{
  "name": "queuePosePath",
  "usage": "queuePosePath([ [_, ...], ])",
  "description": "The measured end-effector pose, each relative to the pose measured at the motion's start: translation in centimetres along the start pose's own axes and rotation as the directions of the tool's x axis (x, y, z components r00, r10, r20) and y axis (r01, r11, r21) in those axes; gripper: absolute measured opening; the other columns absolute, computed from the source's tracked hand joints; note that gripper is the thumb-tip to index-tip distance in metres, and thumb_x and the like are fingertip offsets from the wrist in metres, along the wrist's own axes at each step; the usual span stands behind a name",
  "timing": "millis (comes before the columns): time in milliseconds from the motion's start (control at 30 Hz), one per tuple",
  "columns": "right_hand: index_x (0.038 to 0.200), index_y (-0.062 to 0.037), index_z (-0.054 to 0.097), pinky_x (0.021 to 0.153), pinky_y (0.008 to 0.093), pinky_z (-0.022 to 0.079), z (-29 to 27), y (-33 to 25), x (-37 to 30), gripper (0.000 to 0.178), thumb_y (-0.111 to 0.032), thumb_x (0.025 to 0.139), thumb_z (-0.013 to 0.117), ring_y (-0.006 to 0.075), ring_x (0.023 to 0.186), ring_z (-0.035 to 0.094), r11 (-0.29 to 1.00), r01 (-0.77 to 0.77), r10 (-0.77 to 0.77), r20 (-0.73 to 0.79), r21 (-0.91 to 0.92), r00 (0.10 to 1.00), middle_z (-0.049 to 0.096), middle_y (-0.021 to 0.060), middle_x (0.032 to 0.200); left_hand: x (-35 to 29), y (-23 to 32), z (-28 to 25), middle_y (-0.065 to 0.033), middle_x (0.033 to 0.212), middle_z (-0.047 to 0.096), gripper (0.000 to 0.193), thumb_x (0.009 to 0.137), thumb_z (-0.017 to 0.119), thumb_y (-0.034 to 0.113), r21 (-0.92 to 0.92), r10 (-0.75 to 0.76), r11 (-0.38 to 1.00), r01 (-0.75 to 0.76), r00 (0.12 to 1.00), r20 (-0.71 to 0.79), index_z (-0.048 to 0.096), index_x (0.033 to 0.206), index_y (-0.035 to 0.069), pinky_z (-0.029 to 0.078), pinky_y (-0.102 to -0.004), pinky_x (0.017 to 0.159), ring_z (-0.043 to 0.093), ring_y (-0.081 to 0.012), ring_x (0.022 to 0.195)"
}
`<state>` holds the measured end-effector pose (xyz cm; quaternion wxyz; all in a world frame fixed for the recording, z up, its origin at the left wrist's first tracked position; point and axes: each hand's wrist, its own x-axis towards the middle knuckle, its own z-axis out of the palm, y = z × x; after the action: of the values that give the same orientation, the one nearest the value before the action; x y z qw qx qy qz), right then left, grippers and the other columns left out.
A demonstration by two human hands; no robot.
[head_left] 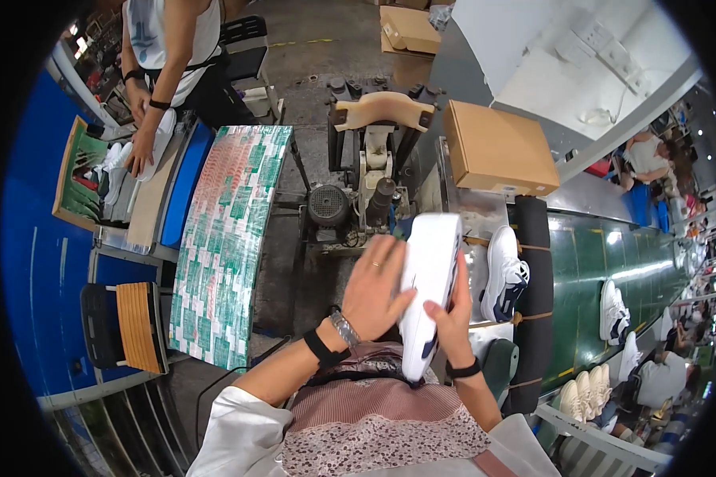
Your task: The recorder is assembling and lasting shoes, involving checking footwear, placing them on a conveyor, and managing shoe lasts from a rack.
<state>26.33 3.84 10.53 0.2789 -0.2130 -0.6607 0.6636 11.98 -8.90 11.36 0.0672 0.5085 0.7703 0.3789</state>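
Observation:
A white shoe (pixel 431 278) with dark parts along its right edge is held up on end in front of my body. My right hand (pixel 452 319) grips its right side, with the thumb across the pale surface facing me. On the shoe's left, my left hand (pixel 375 288) has its thumb on that surface and its fingers along the edge. The left fingertips are slightly blurred. Another white shoe with dark trim (pixel 503 274) stands to the right, on a metal ledge (pixel 477 306).
A press-like machine (pixel 378 159) stands ahead, and a cardboard box (pixel 501 147) lies right of it. A green conveyor belt (pixel 581 262) carries a white shoe (pixel 612 312). At left are a patterned table (pixel 229 246) and a stool (pixel 139 327). A co-worker (pixel 171 63) handles shoes at the far left.

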Motion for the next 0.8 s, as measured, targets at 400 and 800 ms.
queuePosePath([
  [400, 0.157, 0.0026, 0.023, 0.1, 0.0428, 0.047, 3.6, 1.7, 14.0, 0.102, -0.024, 0.075, 0.078, 0.0439, 0.117, 0.059, 0.652, 0.259, -0.237, 0.133, -0.713, 0.962, 0.054, 0.0315, 0.133, 5.6, -11.3, 7.8, -0.0283, 0.111, 0.057, 0.046, 0.103, 0.048, 0.043, -0.441, -0.425, 0.821, 0.363, 0.904, -0.049, 0.057, 0.111, -0.002, 0.042, -0.05, 0.096, 0.052, -0.0455, 0.106],
  [800, 0.159, -0.0068, 0.024, 0.077, 0.0514, 0.056, 8.5, -2.1, 12.3, 0.109, -0.04, 0.07, 0.079, 0.048, 0.095, 0.065, 0.38, 0.1, -0.063, 0.083, -0.92, 0.995, 0.05, 0.0314, 0.125, 2.9, -10.3, 9.5, -0.0134, 0.14, 0.057, 0.071, 0.106, 0.033, 0.057, -0.783, -0.654, 0.204, 0.588, 0.677, 0.338, 0.038, 0.152, 0.003, 0.047, -0.0398, 0.103, 0.055, -0.0244, 0.127],
])
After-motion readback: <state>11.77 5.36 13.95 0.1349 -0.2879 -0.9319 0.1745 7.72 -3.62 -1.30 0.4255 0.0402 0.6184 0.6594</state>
